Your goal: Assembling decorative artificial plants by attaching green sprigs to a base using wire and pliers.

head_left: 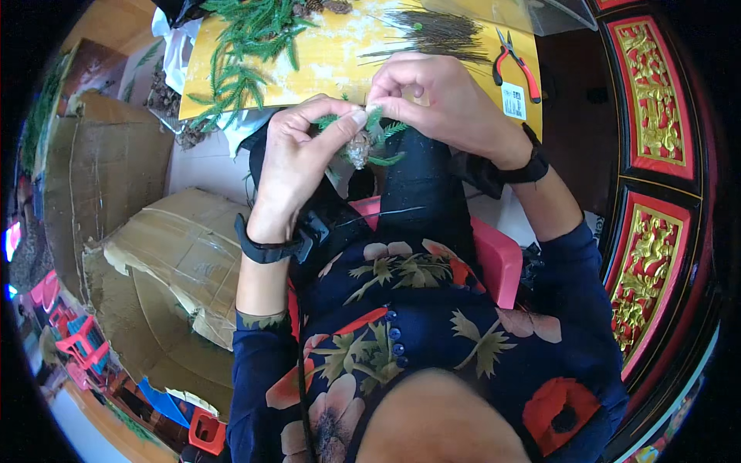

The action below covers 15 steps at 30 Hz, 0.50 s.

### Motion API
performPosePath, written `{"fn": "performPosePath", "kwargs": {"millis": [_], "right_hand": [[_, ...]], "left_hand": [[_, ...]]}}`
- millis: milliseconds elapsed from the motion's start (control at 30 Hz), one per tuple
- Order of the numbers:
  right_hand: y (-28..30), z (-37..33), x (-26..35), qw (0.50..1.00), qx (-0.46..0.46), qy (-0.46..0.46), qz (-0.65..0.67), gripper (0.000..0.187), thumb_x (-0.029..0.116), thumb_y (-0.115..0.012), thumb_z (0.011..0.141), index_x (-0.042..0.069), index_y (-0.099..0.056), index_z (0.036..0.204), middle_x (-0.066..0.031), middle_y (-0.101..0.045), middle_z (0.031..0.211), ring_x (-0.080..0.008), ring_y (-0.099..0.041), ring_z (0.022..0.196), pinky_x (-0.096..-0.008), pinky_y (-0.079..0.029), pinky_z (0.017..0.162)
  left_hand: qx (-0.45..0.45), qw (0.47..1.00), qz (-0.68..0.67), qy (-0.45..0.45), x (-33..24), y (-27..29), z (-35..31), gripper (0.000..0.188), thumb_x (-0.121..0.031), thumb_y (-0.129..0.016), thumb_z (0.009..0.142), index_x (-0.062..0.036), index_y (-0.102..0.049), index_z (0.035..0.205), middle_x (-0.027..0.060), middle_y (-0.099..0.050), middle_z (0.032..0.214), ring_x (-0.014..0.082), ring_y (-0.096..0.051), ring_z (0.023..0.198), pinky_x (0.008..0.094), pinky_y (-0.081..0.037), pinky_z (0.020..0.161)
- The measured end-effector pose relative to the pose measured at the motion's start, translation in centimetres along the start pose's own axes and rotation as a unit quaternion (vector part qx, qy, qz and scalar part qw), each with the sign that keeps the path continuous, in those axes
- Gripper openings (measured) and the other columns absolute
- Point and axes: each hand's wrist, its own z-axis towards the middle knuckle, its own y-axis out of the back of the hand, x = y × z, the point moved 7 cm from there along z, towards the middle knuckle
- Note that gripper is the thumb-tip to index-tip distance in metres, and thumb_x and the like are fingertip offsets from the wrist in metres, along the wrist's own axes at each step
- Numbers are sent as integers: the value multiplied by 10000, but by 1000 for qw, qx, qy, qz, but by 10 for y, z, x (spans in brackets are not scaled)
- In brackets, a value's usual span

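Note:
Over my lap, near the table's front edge, both hands meet at a small pine cone (359, 148) with a whitish, frosted look. Short green artificial pine sprigs (388, 160) stick out around it. My left hand (305, 143) pinches the sprigs above the cone between thumb and fingers. From the other side my right hand (432, 96) is closed at the same spot, its thumb and forefinger pressed together; what exactly lies between these fingertips is hidden. A thin dark wire (378, 216) lies across my lap below the cone.
On the yellow table (332, 65) lie green pine branches (251, 35), brown pine cones (332, 6), a bundle of thin dark wires (444, 35) and red-handled pliers (515, 62). An open cardboard box (177, 255) stands at left. Carved red-and-gold panels (654, 92) line the right.

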Motion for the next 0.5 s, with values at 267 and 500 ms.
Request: {"fn": "performPosePath", "kwargs": {"millis": [267,500], "right_hand": [[20,-7,30,949,-127,288,-19,208,90,-674,758,89,-664,966,-54,-599,1057,-167,-575,731,-279,-475,692],[18,-8,41,929,-104,342,-99,148,94,-640,780,88,-661,927,-62,-603,1030,-201,-576,751,-303,-477,685]], "left_hand": [[51,948,-301,94,12,-8,-1,118,-96,-635,825,-11,-672,899,3,-657,810,53,-572,745,194,-438,673],[100,884,-418,182,23,-18,-5,154,-130,-647,809,-22,-660,917,20,-639,799,75,-569,759,226,-433,732]]}}
